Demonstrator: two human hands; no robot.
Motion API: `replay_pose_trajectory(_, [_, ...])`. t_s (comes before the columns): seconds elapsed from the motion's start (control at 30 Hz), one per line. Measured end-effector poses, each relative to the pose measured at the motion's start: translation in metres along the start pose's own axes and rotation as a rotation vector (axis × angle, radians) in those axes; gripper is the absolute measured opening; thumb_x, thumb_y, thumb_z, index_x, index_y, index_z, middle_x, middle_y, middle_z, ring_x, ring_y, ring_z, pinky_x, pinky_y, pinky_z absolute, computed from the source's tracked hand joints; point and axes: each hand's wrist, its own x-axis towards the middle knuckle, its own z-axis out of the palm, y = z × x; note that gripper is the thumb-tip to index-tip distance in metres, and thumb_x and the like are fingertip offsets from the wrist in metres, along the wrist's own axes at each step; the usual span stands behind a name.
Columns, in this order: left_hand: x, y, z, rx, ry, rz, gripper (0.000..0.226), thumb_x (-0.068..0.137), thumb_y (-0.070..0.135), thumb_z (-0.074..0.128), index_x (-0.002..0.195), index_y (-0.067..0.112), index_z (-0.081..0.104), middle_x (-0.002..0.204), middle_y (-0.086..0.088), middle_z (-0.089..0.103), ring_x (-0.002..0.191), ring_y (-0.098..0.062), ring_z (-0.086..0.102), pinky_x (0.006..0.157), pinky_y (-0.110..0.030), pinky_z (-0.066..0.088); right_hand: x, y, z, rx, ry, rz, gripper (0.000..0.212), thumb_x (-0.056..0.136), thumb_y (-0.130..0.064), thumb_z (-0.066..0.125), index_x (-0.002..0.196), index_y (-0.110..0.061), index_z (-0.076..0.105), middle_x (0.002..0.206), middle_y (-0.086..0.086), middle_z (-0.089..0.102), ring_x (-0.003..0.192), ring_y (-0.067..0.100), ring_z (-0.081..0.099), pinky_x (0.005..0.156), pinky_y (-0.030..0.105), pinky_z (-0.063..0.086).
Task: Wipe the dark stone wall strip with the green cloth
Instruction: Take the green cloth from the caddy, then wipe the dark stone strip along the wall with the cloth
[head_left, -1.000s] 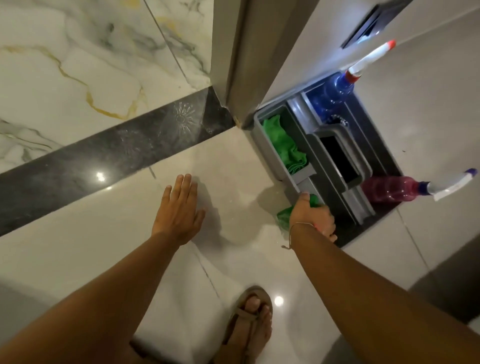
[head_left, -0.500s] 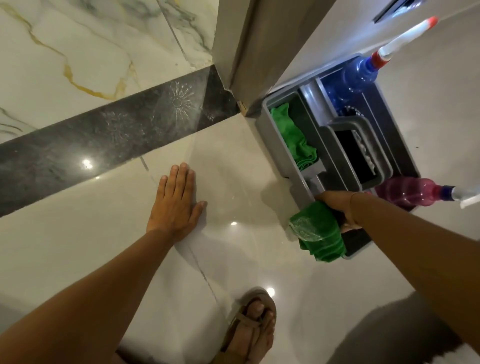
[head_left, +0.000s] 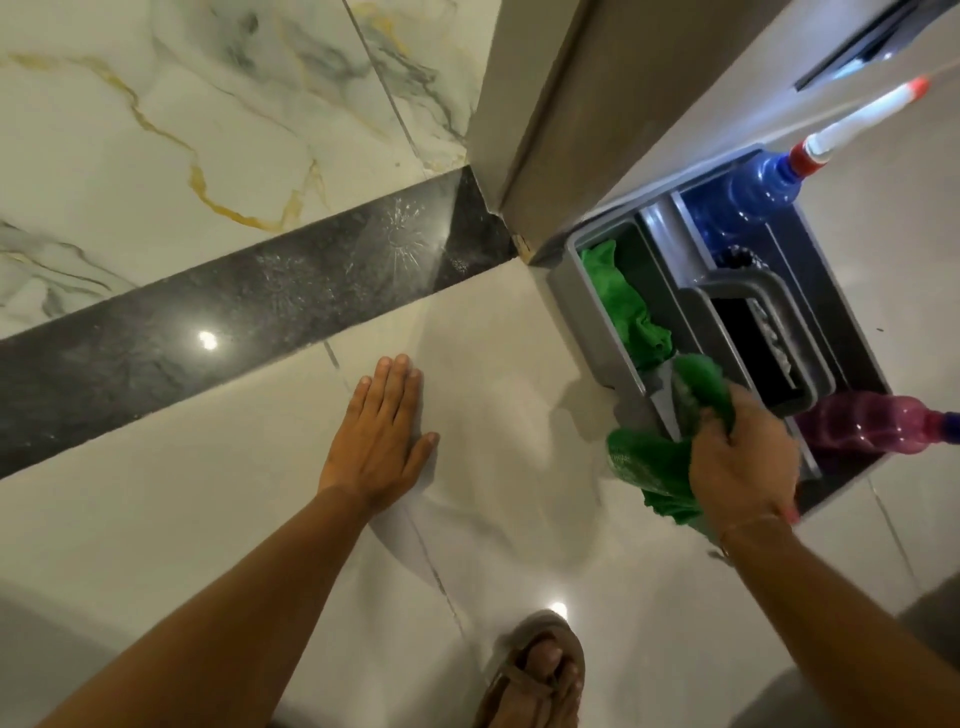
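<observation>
The dark stone strip (head_left: 249, 317) runs diagonally along the foot of the marble wall, with whitish spray marks near its right end. My left hand (head_left: 379, 441) lies flat on the pale floor just below the strip, fingers together. My right hand (head_left: 743, 462) grips a bunched green cloth (head_left: 649, 467) at the near corner of the grey caddy (head_left: 576, 306), well right of the strip. A second green cloth (head_left: 623, 306) lies in the caddy's left compartment.
A blue spray bottle (head_left: 753, 197) and a pink spray bottle (head_left: 872, 423) lie in the caddy. A grey door frame (head_left: 545, 104) meets the strip's right end. My sandalled foot (head_left: 535, 675) stands on the glossy floor below.
My right hand has turned back-up and lifted the green cloth clear of the caddy corner. The view has shifted slightly toward the wall. My left hand stays flat on the floor.
</observation>
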Motion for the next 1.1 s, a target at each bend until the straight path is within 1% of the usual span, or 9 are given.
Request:
replay_pose_trajectory(0.1, [-0.007, -0.014, 0.001, 0.006, 0.010, 0.003, 0.076, 0.100, 0.059, 0.011, 0.155, 0.017, -0.022, 0.166, -0.007, -0.023, 0.154, -0.024, -0.024, 0.126, -0.042, -0.010, -0.020, -0.041, 0.005, 0.079, 0.149, -0.226, 0.043, 0.098, -0.024, 0.045, 0.141, -0.018, 0.050, 0.102, -0.004, 0.063, 0.091, 0.012, 0.058, 0.089, 0.033, 0.048])
replay_pose_trajectory(0.23, [-0.020, -0.039, 0.001, 0.048, 0.019, -0.019, 0.076, 0.101, 0.058, 0.012, 0.158, 0.012, -0.012, 0.169, -0.011, -0.013, 0.156, -0.026, -0.014, 0.128, -0.043, -0.004, -0.022, -0.102, 0.054, 0.101, 0.075, -0.379, 0.054, 0.094, -0.034, 0.038, 0.147, -0.029, 0.033, 0.136, 0.008, 0.060, 0.116, 0.027, 0.063, 0.096, 0.051, 0.053])
replay_pose_trajectory(0.4, [-0.031, -0.074, 0.000, 0.105, 0.055, -0.021, 0.077, 0.101, 0.055, 0.018, 0.159, 0.007, 0.005, 0.169, -0.016, 0.003, 0.157, -0.030, 0.002, 0.126, -0.045, 0.004, 0.023, -0.174, 0.167, -0.170, -0.019, -0.614, 0.054, 0.101, -0.013, 0.042, 0.153, -0.011, 0.028, 0.160, 0.012, 0.032, 0.147, 0.029, 0.030, 0.113, 0.041, 0.035])
replay_pose_trajectory(0.57, [-0.032, -0.094, 0.005, 0.147, 0.098, 0.048, 0.077, 0.100, 0.055, 0.025, 0.159, 0.006, 0.014, 0.168, -0.017, 0.014, 0.157, -0.030, 0.010, 0.125, -0.045, 0.010, 0.036, -0.160, 0.231, -0.485, -0.208, -0.826, 0.073, 0.099, -0.043, 0.032, 0.157, -0.008, 0.003, 0.166, 0.017, 0.002, 0.153, 0.032, -0.002, 0.124, 0.045, 0.000])
replay_pose_trajectory(0.77, [-0.033, -0.094, 0.003, 0.088, 0.143, 0.074, 0.077, 0.099, 0.052, 0.032, 0.159, 0.007, 0.014, 0.168, -0.015, 0.014, 0.157, -0.029, 0.011, 0.126, -0.045, 0.012, 0.080, -0.115, 0.195, -0.629, -0.375, -1.244, 0.064, 0.100, -0.037, 0.022, 0.156, -0.009, 0.012, 0.165, 0.012, 0.010, 0.153, 0.029, 0.001, 0.121, 0.054, 0.016])
replay_pose_trajectory(0.83, [-0.033, -0.094, 0.005, 0.079, 0.167, 0.084, 0.077, 0.099, 0.051, 0.034, 0.159, 0.007, 0.016, 0.168, -0.015, 0.016, 0.157, -0.029, 0.012, 0.126, -0.045, 0.013, 0.093, -0.131, 0.206, -0.617, -0.331, -1.213, 0.062, 0.100, -0.033, 0.023, 0.156, -0.007, 0.016, 0.165, 0.015, 0.015, 0.152, 0.032, 0.008, 0.121, 0.053, 0.016])
replay_pose_trajectory(0.97, [-0.033, -0.095, 0.010, 0.093, 0.205, 0.095, 0.077, 0.099, 0.051, 0.034, 0.159, 0.007, 0.015, 0.168, -0.014, 0.016, 0.157, -0.028, 0.011, 0.126, -0.045, 0.012, 0.081, -0.195, 0.254, -0.356, -0.004, -0.569, 0.060, 0.101, -0.032, 0.024, 0.156, -0.008, 0.016, 0.165, 0.012, 0.015, 0.152, 0.032, 0.011, 0.124, 0.048, 0.009])
replay_pose_trajectory(1.0, [-0.032, -0.096, 0.011, 0.099, 0.213, 0.094, 0.077, 0.099, 0.051, 0.034, 0.159, 0.007, 0.014, 0.168, -0.014, 0.016, 0.157, -0.028, 0.011, 0.127, -0.044, 0.011, 0.070, -0.207, 0.263, -0.340, 0.016, -0.535, 0.061, 0.101, -0.035, 0.022, 0.156, -0.010, 0.014, 0.166, 0.010, 0.014, 0.152, 0.033, 0.010, 0.124, 0.048, 0.009])
replay_pose_trajectory(1.1, [-0.039, -0.099, 0.012, 0.102, 0.203, 0.070, 0.077, 0.099, 0.049, 0.035, 0.159, 0.007, 0.014, 0.168, -0.014, 0.015, 0.157, -0.029, 0.013, 0.127, -0.044, 0.011, 0.031, -0.180, 0.272, -0.423, -0.089, -0.969, 0.062, 0.100, -0.039, 0.026, 0.156, -0.014, 0.014, 0.164, 0.008, 0.018, 0.152, 0.031, 0.012, 0.123, 0.048, 0.011])
